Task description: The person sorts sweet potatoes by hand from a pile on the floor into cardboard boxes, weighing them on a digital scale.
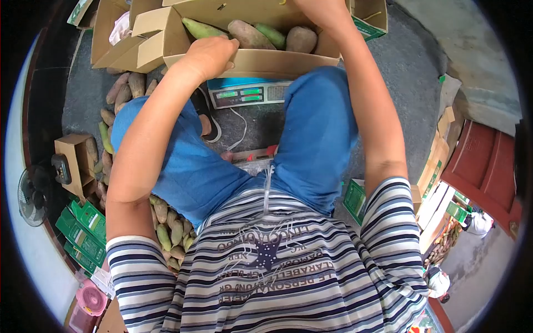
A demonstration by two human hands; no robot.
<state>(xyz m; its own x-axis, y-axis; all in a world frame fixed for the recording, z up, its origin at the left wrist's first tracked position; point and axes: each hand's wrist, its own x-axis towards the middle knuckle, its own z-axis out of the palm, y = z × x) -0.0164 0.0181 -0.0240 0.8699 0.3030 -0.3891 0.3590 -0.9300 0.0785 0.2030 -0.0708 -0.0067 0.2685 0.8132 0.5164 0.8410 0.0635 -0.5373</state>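
A cardboard box (pixel 266 62) sits on a digital scale (pixel 250 95), its flaps folded outward. Inside lie brown tubers (pixel 249 35) and green ones (pixel 202 29). My left hand (pixel 211 55) grips the box's near wall towards its left end, fingers bent over the top edge and thumb outside. Over the box's right end reaches my right hand (pixel 326 12). The top of the picture cuts off its fingers, so their grip is hidden.
Loose tubers (pixel 130 89) lie on the floor to the left and beside my leg. More cardboard boxes (pixel 119 41) stand at the upper left. Green cartons (pixel 83 227) and a fan (pixel 33 197) are at the left. A white cable (pixel 240 127) runs from the scale.
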